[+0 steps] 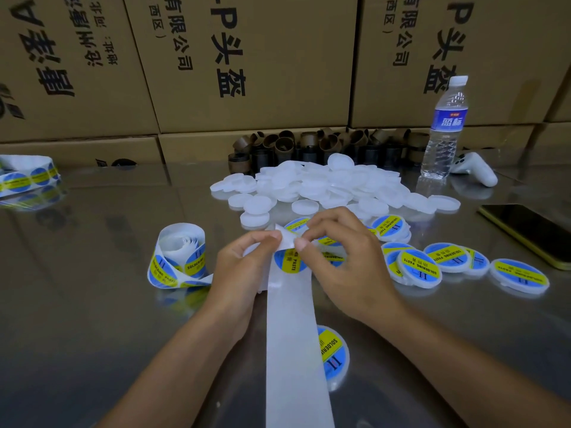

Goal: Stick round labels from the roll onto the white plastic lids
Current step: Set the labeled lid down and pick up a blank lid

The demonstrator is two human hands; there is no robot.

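My left hand (244, 267) pinches the white backing strip (292, 335), which runs down toward me. My right hand (343, 257) grips the edge of a round blue-and-yellow label (289, 262) that sits on the strip between both thumbs. The loose label roll (179, 257) stands on the table left of my left hand. A heap of bare white lids (327, 186) lies behind my hands. Several labelled lids (432, 264) lie to the right, and one labelled lid (335, 353) lies partly under the strip.
A second label roll (27, 174) sits at the far left. A water bottle (445, 128), a white controller (474, 171) and a phone (528, 233) are at the right. Brown cardboard cores (324, 146) line the back, in front of stacked cartons (247, 57).
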